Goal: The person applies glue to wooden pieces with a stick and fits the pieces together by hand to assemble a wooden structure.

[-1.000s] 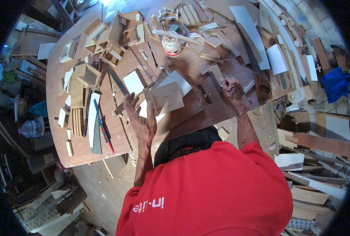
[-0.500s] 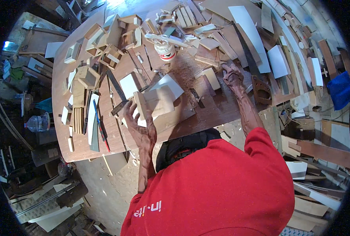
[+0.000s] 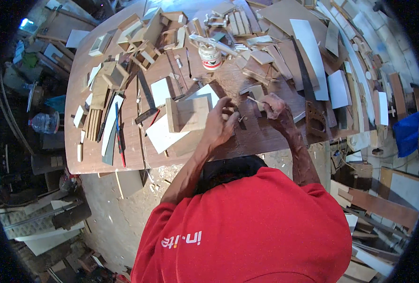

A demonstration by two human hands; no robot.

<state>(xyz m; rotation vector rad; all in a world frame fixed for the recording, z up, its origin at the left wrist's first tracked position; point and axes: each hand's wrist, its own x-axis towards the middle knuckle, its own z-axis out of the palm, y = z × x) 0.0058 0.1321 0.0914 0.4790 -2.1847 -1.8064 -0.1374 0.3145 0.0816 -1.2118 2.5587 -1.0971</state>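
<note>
Moved rightward from two boards (image 3: 194, 113), the left hand (image 3: 219, 127) is curled, its grip unclear, while a stick (image 3: 253, 100) is pinched by the right hand (image 3: 276, 107). On the tabletop (image 3: 89, 158), the boards are already set cornerwise; whether they are fixed cannot be told.

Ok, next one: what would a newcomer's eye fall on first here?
The bright red shirt fills the lower middle of the picture. Just above it, over the near part of the brown table, the right hand holds a thin pale stick, with the left hand to its left. Farther back, a jar with red and white on it stands among scattered wood pieces.
</note>
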